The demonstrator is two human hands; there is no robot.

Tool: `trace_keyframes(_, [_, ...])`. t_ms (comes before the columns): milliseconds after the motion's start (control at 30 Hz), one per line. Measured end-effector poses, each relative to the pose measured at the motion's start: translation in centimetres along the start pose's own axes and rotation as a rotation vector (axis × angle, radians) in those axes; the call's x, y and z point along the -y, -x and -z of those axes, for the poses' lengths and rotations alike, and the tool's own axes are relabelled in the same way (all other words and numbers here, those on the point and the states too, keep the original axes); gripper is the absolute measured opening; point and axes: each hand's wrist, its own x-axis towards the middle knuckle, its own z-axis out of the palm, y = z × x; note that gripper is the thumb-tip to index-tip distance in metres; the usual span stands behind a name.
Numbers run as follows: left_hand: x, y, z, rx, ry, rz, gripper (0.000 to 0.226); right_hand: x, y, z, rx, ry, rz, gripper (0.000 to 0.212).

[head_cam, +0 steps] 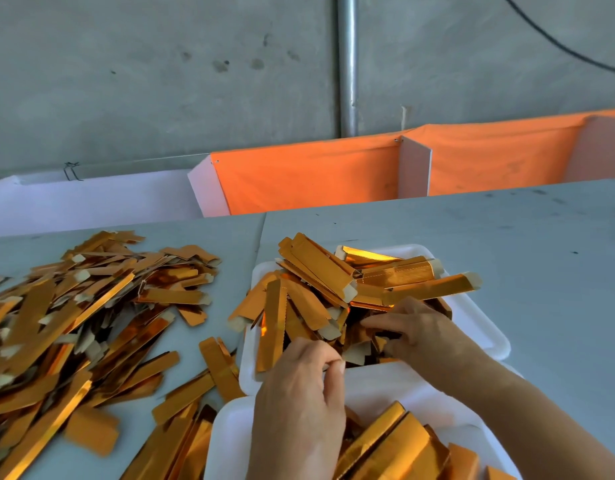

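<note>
Fingers (375,322) of the right hand (427,336) curl down into the heap of gold sleeves (320,271), closing round a few of them in the middle of the far tray (486,327). The left hand (299,393) sits at that tray's near rim, fingertips bunched tight together, though I cannot tell whether they hold anything. The sleeves lie criss-crossed, some hanging over the rim. The smart play looks like squaring a small bunch lengthwise before lifting, with the left hand steadying the loose ends so none slide onto the tabletop (472,237). A light grip matters, since folded foil card probably creases easily. The near tray (230,441) holds neater rows, and flat blanks (74,323) lie heaped on the left.
</note>
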Motion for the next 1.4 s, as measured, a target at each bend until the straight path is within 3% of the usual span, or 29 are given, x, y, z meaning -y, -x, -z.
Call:
trace_keyframes(100, [0.1,0.0,-0.3,0.004,-0.007,-0.003,0.016,0.3,-0.3,-0.5,0.014,-0.027,0.051,0.035])
trace_keyframes(200, [0.2,0.0,-0.6,-0.016,0.005,0.0,0.024,0.7,0.0,-1.3,-0.079,-0.01,0.06,0.023])
trace_keyframes(267, [0.3,-0.1,-0.6,-0.056,0.019,0.013,0.028,0.9,0.1,-1.3,-0.28,-0.101,0.087,0.014])
trace_keyframes(333, [0.5,-0.1,-0.5,-0.096,0.015,0.033,0.028,1.3,0.2,-0.3,-0.516,-0.343,0.053,0.007])
trace_keyframes(367, [0.6,-0.1,-0.4,-0.114,0.015,0.041,0.029,1.4,0.3,0.4,-0.56,-0.523,0.009,0.007])
trace_keyframes(467, [0.6,-0.2,-0.3,-0.137,0.123,0.077,0.027,1.6,0.9,2.5,-0.361,-1.06,-0.093,0.023])
trace_keyframes(600, [-0.5,-0.3,0.2,-0.016,0.468,0.18,0.032,1.1,2.1,3.1,-0.082,-1.36,-0.124,0.022])
trace_keyframes(667, [-0.8,0.0,0.6,0.045,0.609,0.175,0.049,1.2,2.4,3.2,-0.032,-1.346,-0.122,0.021])
trace_keyframes(767, [-1.5,0.5,1.0,0.182,0.809,0.15,0.054,1.7,2.6,3.2,-0.093,-1.161,-0.112,0.024])
trace_keyframes(833, [-2.0,0.7,0.5,0.244,0.823,0.134,0.062,1.9,2.6,3.2,-0.144,-1.083,-0.097,0.024])
trace_keyframes(900, [-2.2,0.8,0.0,0.207,0.754,0.116,0.059,2.1,2.7,3.4,-0.144,-1.076,-0.084,0.026])
trace_keyframes(1000, [-2.2,0.5,-0.2,0.176,0.844,0.107,0.039,1.9,2.9,3.6,-0.049,-1.255,-0.09,0.026])
trace_keyframes(1133, [-1.7,0.1,-0.3,0.254,1.134,0.231,0.03,1.7,2.9,3.7,0.08,-1.54,-0.117,0.02])
trace_keyframes(1200, [-1.5,0.2,-0.6,0.182,1.049,0.264,0.026,2.0,3.0,3.5,-0.004,-1.399,-0.08,0.017])
trace_keyframes(1300, [-1.4,0.5,-0.9,0.047,0.869,0.289,0.023,2.8,3.2,3.8,-0.255,-1.135,0.08,0.024])
trace_keyframes(1400, [-1.8,0.5,-0.4,-0.031,0.725,0.265,0.022,3.7,4.0,4.5,-0.287,-0.983,0.234,0.024])
